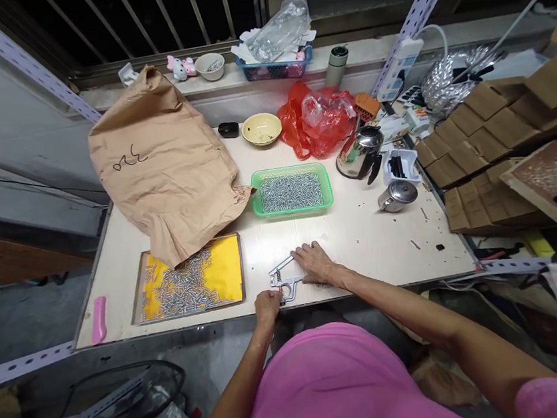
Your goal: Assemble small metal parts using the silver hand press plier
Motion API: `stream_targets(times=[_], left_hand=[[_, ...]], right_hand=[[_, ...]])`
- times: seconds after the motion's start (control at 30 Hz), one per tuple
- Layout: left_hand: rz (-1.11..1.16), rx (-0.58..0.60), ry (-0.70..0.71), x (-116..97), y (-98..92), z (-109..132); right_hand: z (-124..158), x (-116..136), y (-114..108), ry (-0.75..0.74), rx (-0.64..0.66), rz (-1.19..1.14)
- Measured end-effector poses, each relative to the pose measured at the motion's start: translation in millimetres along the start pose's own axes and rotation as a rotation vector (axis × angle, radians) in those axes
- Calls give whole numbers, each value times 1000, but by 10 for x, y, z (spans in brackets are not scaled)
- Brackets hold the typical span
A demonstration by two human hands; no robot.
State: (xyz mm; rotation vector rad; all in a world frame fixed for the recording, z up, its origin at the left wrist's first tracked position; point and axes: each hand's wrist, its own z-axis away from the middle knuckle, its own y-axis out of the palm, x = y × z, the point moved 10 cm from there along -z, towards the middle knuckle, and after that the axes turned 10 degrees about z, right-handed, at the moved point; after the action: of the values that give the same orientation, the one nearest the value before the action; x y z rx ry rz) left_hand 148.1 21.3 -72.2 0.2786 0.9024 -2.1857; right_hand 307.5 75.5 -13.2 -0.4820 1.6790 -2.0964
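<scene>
A silver hand tool with two angled handles and a small spring (292,284) lies at the table's front edge. My right hand (316,263) is closed round the handle ends on its right side. At the tool's left end, beside a small red part, my left hand (268,306) is pinched; whatever sits between its fingertips is too small to make out. To the left, a shallow tray lined in yellow (227,268) holds many small metal pins (187,288). Behind the tool stands a green plastic basket (326,187) full of similar metal pieces (291,193).
A large brown paper sack (168,168) overlaps the yellow tray's back edge. A pink-handled object (99,320) lies at the front left. Further back are a cream bowl (262,130), red plastic bags (303,122), a kettle (360,153) and a metal cup (398,196). Cardboard boxes (494,117) stack on the right.
</scene>
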Motion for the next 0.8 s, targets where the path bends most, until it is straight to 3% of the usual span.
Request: stream_targets(times=[0.2,0.33,0.43,0.53,0.8], left_hand=[[-88,-122,120,-110,-142,177],[-228,-202,356,-515,-200,413],[-345,-138,548,-911,-55,439],[-464,-72,646,-1174,82,322],[-708,27,751,-1307,277,230]], right_hand=[[59,33,-3,-7,-1,-28],[74,62,12,28,-1,-51],[87,69,39,81,5,-71],[114,51,73,137,12,-87],[188,-21,114,266,21,-99]])
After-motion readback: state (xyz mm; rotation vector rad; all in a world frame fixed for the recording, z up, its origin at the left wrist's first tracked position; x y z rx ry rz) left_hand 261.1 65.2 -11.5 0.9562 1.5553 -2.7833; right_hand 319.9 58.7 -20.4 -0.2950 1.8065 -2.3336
